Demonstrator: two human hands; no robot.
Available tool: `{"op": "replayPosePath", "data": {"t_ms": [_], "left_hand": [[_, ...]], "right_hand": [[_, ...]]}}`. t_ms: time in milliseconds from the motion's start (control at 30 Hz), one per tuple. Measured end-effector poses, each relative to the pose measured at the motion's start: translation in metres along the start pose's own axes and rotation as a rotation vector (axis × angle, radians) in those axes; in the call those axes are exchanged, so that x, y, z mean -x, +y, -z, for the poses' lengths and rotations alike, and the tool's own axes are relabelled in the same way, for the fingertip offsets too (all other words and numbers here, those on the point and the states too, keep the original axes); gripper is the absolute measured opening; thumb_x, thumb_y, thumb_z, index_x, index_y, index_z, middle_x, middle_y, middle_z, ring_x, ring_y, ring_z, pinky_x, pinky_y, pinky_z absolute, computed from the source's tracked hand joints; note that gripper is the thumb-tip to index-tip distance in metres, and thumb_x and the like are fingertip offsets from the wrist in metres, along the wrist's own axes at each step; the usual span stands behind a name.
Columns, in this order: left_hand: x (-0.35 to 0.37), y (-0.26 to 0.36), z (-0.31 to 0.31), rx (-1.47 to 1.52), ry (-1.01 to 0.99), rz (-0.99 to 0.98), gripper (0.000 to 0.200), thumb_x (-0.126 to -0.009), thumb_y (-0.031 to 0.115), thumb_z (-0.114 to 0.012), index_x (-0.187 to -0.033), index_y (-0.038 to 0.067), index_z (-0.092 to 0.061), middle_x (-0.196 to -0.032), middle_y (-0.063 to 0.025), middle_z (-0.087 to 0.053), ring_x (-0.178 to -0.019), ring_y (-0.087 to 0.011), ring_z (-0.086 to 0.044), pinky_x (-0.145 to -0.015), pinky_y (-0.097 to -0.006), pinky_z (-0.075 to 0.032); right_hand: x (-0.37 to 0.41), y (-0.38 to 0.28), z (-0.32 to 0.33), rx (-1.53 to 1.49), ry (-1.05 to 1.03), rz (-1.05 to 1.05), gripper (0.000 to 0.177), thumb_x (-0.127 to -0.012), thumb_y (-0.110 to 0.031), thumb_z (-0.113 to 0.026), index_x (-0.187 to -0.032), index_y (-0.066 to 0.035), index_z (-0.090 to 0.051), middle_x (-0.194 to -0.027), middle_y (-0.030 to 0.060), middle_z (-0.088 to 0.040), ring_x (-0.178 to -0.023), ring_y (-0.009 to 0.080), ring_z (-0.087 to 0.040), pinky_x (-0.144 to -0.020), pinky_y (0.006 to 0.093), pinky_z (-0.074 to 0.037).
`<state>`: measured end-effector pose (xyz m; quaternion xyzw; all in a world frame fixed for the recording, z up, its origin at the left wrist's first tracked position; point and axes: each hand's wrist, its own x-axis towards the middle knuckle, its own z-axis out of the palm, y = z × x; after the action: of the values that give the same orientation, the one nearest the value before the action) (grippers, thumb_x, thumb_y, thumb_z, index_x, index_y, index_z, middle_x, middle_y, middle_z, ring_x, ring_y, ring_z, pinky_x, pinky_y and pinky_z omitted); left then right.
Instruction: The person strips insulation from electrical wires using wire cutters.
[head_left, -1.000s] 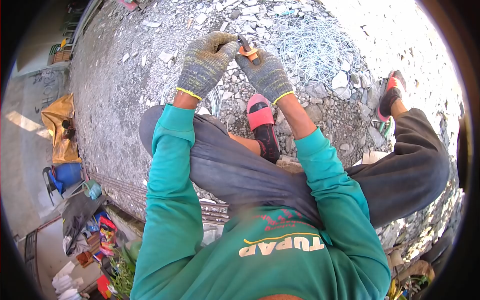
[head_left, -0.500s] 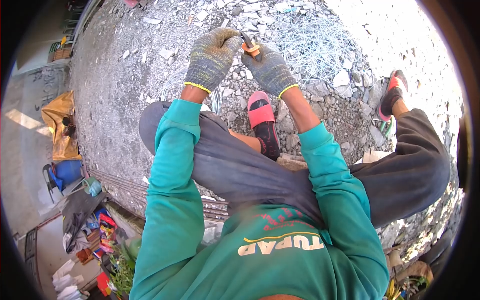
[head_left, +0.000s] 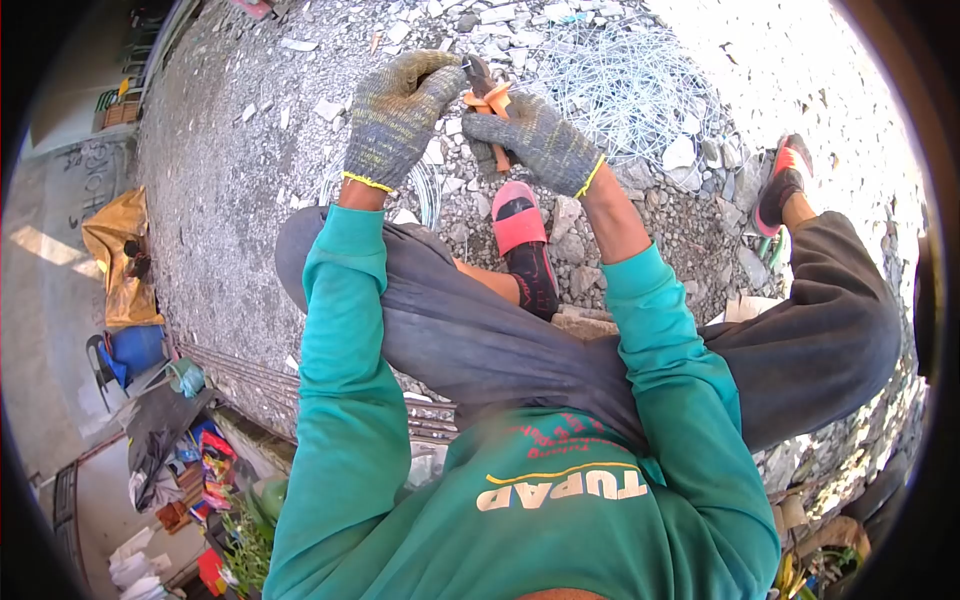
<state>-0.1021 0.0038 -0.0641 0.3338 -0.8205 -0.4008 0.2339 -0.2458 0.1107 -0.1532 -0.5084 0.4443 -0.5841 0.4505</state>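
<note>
Right grip (head_left: 541,140): I am clasping orange-handled pliers (head_left: 488,97), handles partly hidden. Left grip (head_left: 399,118): I am pinching, contents indistinct.

Pliers (head_left: 494,98) partly hidden by right hand (head_left: 538,142), left hand's (head_left: 398,118) grip perhaps occupied, too small to tell

Surface finishes as they appear. Orange-handled pliers (head_left: 489,102): grips of smooth plastic, head of dark, dull metal. Grey-and-yellow knitted gloves (head_left: 392,135): coarse, ribbed, matt yarn with bright yellow edging. Pale bluish tangled wire (head_left: 635,90): thin metal with a light sheen. Broken grey gravel (head_left: 235,220): rough, dusty stone. Long-sleeved teal sweatshirt (head_left: 570,535): soft matt cloth, flat white printed lettering. Dark grey loose trousers (head_left: 470,330): matt, creased cloth. Pink-red open-toed sandal (head_left: 519,232): smooth, rubbery. Orange-brown sheet (head_left: 110,240): wrinkled, slightly glossy. Long brown rods (head_left: 240,375): dull, rust-coloured metal.
</note>
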Motion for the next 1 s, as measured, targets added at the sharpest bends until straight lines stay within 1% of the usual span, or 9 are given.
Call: {"op": "replayPosePath", "data": {"t_ms": [100,167,267,500,633,667,767,900,1000], "left_hand": [[0.001,0.008,0.003,0.133,-0.006,-0.018,0.027,-0.095,0.020,-0.067,-0.114,0.002,-0.068,-0.093,-0.0043,-0.070,-0.075,-0.0084,-0.063,-0.066,-0.0231,-0.053],[0.001,0.007,0.003,0.159,-0.002,-0.012,0.026,-0.095,0.020,-0.067,-0.113,0.002,-0.068,-0.093,-0.0045,-0.070,-0.076,-0.0085,-0.063,-0.067,-0.0234,-0.053],[0.000,0.002,0.001,-0.244,0.079,-0.124,0.021,-0.093,0.018,-0.068,-0.107,0.001,-0.071,-0.094,-0.0070,-0.072,-0.080,-0.0115,-0.066,-0.071,-0.0271,-0.055],[0.006,0.002,0.005,-0.344,0.192,-0.485,0.019,-0.091,0.014,-0.068,-0.110,0.009,-0.070,-0.099,-0.0110,-0.072,-0.090,-0.0229,-0.071,-0.079,-0.0329,-0.055],[0.001,-0.002,0.019,-0.725,0.325,-0.537,0.016,-0.094,0.012,-0.063,-0.108,0.007,-0.068,-0.098,-0.0101,-0.072,-0.087,-0.0234,-0.070,-0.079,-0.0327,-0.056],[0.008,-0.001,0.019,-0.548,0.374,-0.244,0.022,-0.094,0.017,-0.067,-0.105,-0.003,-0.068,-0.083,-0.0064,-0.068,-0.074,-0.0147,-0.062,-0.072,-0.0307,-0.053],[-0.001,-0.033,0.033,0.152,0.375,-0.159,0.016,-0.096,0.016,-0.063,-0.106,0.004,-0.066,-0.093,-0.0095,-0.072,-0.084,-0.0215,-0.070,-0.078,-0.0321,-0.057],[0.000,-0.027,0.064,0.371,0.556,0.125,0.018,-0.094,0.016,-0.066,-0.105,0.001,-0.065,-0.093,-0.0138,-0.072,-0.079,-0.0241,-0.072,-0.073,-0.0348,-0.060],[-0.006,-0.048,0.108,0.520,0.710,0.179,0.014,-0.092,0.013,-0.068,-0.101,0.004,-0.060,-0.082,-0.0109,-0.070,-0.067,-0.0246,-0.070,-0.063,-0.0389,-0.061]], "right_hand": [[0.005,-0.016,-0.004,-0.405,0.059,-0.259,0.034,-0.086,-0.034,-0.076,-0.103,-0.006,-0.069,-0.073,0.0005,-0.060,-0.066,0.0090,-0.059,-0.058,0.0290,-0.050],[-0.006,-0.008,0.000,-0.188,0.012,-0.197,0.035,-0.087,-0.035,-0.074,-0.104,-0.005,-0.069,-0.072,0.0062,-0.063,-0.064,0.0165,-0.062,-0.059,0.0341,-0.052],[-0.011,-0.001,-0.001,0.801,0.464,-0.022,0.037,-0.088,-0.040,-0.071,-0.106,-0.009,-0.068,-0.074,0.0086,-0.065,-0.064,0.0170,-0.061,-0.063,0.0373,-0.050],[-0.004,-0.018,0.007,0.131,0.079,-0.143,0.032,-0.090,-0.036,-0.071,-0.098,-0.005,-0.069,-0.071,0.0022,-0.063,-0.063,0.0076,-0.055,-0.057,0.0276,-0.045],[-0.009,-0.020,0.007,0.469,0.289,0.116,0.031,-0.090,-0.035,-0.072,-0.099,-0.005,-0.069,-0.072,0.0019,-0.065,-0.065,0.0071,-0.057,-0.059,0.0265,-0.047],[-0.008,-0.024,0.011,0.252,0.281,-0.216,0.032,-0.090,-0.035,-0.072,-0.100,-0.004,-0.069,-0.075,0.0026,-0.066,-0.067,0.0069,-0.058,-0.061,0.0264,-0.048],[-0.009,-0.003,0.038,0.127,0.397,-0.164,0.034,-0.088,-0.036,-0.073,-0.098,-0.004,-0.069,-0.076,0.0020,-0.066,-0.067,0.0079,-0.059,-0.061,0.0276,-0.048],[0.001,0.048,0.097,0.236,0.443,-0.329,0.032,-0.088,-0.036,-0.071,-0.105,-0.008,-0.069,-0.081,0.0048,-0.067,-0.069,0.0161,-0.064,-0.065,0.0338,-0.053],[0.027,0.094,0.114,-0.291,0.414,-0.734,0.024,-0.088,-0.029,-0.071,-0.100,-0.009,-0.065,-0.084,0.0069,-0.068,-0.071,0.0185,-0.067,-0.061,0.0385,-0.059]]}}
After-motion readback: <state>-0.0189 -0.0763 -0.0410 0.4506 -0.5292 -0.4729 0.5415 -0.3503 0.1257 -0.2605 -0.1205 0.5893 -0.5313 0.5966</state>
